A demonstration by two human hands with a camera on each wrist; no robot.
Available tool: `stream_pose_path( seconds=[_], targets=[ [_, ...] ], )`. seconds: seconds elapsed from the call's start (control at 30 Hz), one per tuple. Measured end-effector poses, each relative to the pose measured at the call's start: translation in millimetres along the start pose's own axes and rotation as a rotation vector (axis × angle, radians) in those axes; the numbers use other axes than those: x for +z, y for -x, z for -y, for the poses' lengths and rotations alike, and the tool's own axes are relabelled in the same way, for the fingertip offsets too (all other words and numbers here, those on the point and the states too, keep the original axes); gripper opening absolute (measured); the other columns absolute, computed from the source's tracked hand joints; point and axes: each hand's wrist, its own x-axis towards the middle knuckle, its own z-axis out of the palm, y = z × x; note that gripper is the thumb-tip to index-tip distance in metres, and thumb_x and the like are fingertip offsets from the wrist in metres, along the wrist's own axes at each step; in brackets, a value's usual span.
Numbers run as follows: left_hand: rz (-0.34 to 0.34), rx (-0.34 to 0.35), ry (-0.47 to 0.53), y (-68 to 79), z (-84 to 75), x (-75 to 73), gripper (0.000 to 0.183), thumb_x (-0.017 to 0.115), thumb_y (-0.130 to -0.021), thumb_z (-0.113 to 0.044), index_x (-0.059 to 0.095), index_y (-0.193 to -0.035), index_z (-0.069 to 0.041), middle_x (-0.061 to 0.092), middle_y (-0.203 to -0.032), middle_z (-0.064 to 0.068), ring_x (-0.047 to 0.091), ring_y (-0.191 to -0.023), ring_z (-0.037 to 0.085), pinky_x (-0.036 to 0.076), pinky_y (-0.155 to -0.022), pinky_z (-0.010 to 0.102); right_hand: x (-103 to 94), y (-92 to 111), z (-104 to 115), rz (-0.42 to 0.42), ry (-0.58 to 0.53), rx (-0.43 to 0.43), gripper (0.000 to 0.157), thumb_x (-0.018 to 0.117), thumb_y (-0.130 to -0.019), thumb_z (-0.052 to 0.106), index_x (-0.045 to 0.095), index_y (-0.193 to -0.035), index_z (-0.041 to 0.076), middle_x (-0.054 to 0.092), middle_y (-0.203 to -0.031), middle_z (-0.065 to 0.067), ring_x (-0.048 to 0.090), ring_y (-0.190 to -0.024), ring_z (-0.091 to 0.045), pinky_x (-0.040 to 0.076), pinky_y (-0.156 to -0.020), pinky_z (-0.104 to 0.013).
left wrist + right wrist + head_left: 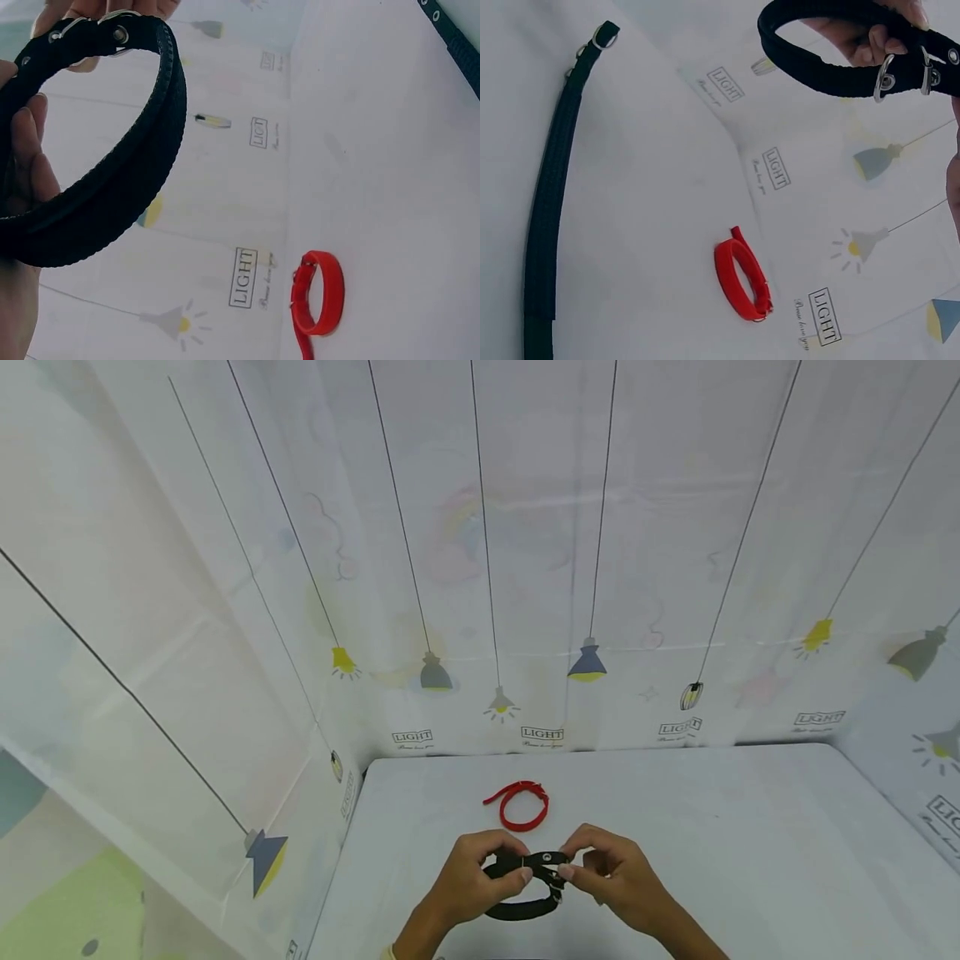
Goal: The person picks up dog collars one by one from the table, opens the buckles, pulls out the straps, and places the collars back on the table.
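A black collar (522, 911) is looped into a ring in front of me, between my two hands. My left hand (474, 878) pinches the strap between thumb and fingers on one side. On the other side, my right hand (617, 875) pinches the strap close to its eyelet. The right wrist view shows a metal buckle (926, 73) and a D-ring (884, 79) on this collar, with strap passing through the buckle. Beyond the hands, a red collar (525, 827) lies on the table, closed in a loop with its tail sticking out.
Another dark collar (549, 210) lies stretched out straight on the white table (750, 843), metal rings at one end. White curtain-like walls (540, 568) printed with hanging lamps stand behind and to the sides of the table.
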Motion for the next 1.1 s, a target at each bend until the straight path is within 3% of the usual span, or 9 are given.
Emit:
stream_pose_path(
  seconds=[0.13,0.27,0.53,0.63,0.87,1.1],
  targets=[
    [-0.001,-0.005,0.004,-0.7,0.0,0.9,0.01,0.07,-0.089,-0.011,0.072,-0.099,-0.011,0.073,-0.086,0.003,0.062,-0.077,0.0,0.056,-0.066,0.023,-0.5,0.8,0.4,0.012,-0.018,0.016,0.02,0.065,-0.092,-0.005,0.065,-0.106,0.01,0.062,-0.092,-0.001,0.043,-0.045,-0.01,0.04,-0.037,-0.021],
    [0.011,-0.035,-0.002,-2.0,-3.2,-0.9,0.009,0.07,-0.09,-0.014,0.072,-0.098,-0.015,0.072,-0.087,-0.001,0.062,-0.077,0.001,0.056,-0.069,0.024,0.2,0.3,-2.6,0.008,0.02,-0.033,0.025,0.066,-0.09,-0.008,0.066,-0.108,0.009,0.063,-0.093,-0.005,0.044,-0.046,-0.009,0.04,-0.037,-0.022],
    [0.071,-0.118,-0.004,-0.9,-1.7,0.3,0.009,0.07,-0.092,-0.018,0.071,-0.1,-0.015,0.072,-0.09,-0.002,0.064,-0.08,0.001,0.057,-0.076,0.025,6.5,-6.2,-3.2,-0.023,0.271,-0.161,0.026,0.078,-0.083,0.002,0.073,-0.106,0.014,0.068,-0.087,0.001,0.039,-0.053,0.003,0.036,-0.042,-0.018],
    [0.08,-0.138,-0.005,-0.5,-2.4,0.6,0.01,0.069,-0.093,-0.02,0.071,-0.102,-0.016,0.073,-0.092,-0.002,0.065,-0.083,0.001,0.057,-0.081,0.025,6.8,-6.9,-2.7,-0.031,0.31,-0.184,0.026,0.079,-0.083,0.002,0.074,-0.104,0.016,0.067,-0.083,0.005,0.039,-0.054,0.004,0.036,-0.043,-0.017],
    [0.09,-0.146,0.01,1.2,-4.3,-1.5,0.011,0.069,-0.093,-0.021,0.071,-0.103,-0.017,0.072,-0.092,-0.002,0.066,-0.083,0.002,0.057,-0.081,0.026,4.3,-4.2,-3.6,-0.023,0.262,-0.147,0.024,0.078,-0.085,0.003,0.074,-0.103,0.019,0.063,-0.078,0.007,0.041,-0.055,0.004,0.038,-0.044,-0.018],
    [0.052,-0.141,0.042,2.6,-1.2,-1.9,0.01,0.07,-0.092,-0.018,0.072,-0.101,-0.017,0.073,-0.09,0.0,0.066,-0.079,0.003,0.058,-0.074,0.026,0.8,-2.0,-2.6,-0.064,0.167,-0.126,0.023,0.075,-0.086,-0.002,0.074,-0.104,0.013,0.065,-0.082,0.0,0.044,-0.052,-0.007,0.038,-0.041,-0.022]
  ],
)
